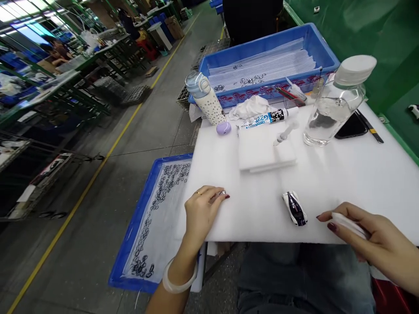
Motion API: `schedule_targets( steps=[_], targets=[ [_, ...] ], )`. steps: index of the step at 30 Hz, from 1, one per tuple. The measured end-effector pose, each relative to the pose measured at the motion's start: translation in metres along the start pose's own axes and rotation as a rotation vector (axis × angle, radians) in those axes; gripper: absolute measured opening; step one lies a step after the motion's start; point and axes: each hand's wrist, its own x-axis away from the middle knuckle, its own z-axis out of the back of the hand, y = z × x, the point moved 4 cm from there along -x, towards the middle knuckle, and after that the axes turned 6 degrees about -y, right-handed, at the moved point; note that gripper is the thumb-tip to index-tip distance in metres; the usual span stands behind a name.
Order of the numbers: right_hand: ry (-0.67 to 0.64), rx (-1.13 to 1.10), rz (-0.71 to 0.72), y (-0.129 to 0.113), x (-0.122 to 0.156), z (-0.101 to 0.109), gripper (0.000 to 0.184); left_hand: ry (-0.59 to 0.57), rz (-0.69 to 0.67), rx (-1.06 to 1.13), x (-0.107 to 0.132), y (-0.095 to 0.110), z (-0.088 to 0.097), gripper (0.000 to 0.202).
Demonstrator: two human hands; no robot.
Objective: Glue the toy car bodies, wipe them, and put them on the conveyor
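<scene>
Left forearm (166,303), ringed by a pale bracelet (176,288), lies nearest the camera and leads up to the bench edge. At far left of the work area, set lower than the bench, a blue tray (137,222) carries many dark loop-like parts (166,185) scattered over a pale liner; whether these are finished or waiting cannot be told. Next, the left hand (201,209) pinches a small shiny piece (222,193) between thumb and index finger, just above or against the white worktop (376,174); exact contact is unclear. Behind it stand a dotted flask (209,104) and, farther back, a blue bin (255,47) of white sheets bearing further small parts, so more pieces are at hand than the one being held. At centre, a printed tube (262,120) lies behind a foam block (262,150), with a slender applicator (284,133) at the block's right side; neither is in the fingers. Nearer the front edge, a toy car (295,208) rests on the worktop between the two hands, apart from both, and looks whole in outline. At right, the right hand (373,231) grips a white wad (348,224) between thumb and fingers, beside the car without touching it. Judged from this arrangement, work on the pinched piece is under way and incomplete, since it has not been set down; any finer stage remains too small to read
</scene>
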Motion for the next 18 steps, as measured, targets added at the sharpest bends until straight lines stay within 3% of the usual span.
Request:
schedule_targets(
  steps=[6,12,15,18],
  targets=[
    [-0.081,0.125,0.076,-0.009,0.004,-0.024,0.026,-0.039,0.023,-0.180,0.001,0.006,0.003,0.020],
    [-0.084,0.054,0.024,-0.013,0.005,-0.026,0.030,-0.112,0.039,-0.149,-0.003,0.007,0.008,0.022],
    [-0.093,0.044,0.032,-0.017,0.005,-0.025,0.029,0.017,0.108,0.050,0.002,0.011,0.011,0.018],
    [-0.059,-0.068,-0.023,-0.013,0.006,-0.021,0.029,0.119,0.236,0.483,0.011,0.023,0.001,0.016]
  ],
)
